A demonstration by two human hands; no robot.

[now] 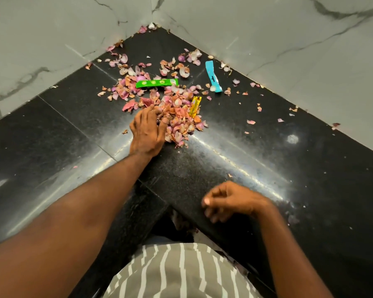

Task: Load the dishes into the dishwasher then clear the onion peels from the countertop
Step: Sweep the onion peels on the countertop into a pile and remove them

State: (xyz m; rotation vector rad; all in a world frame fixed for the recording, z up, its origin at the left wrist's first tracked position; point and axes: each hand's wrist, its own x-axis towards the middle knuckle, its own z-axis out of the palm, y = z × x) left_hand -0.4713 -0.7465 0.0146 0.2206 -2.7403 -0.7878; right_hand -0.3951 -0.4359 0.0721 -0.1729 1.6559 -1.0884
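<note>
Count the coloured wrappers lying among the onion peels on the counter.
3. A green wrapper lies on the peels above the left hand; a blue wrapper lies right of it near the wall; a yellow wrapper sits on the pile's right edge. Peels may hide others.
</note>
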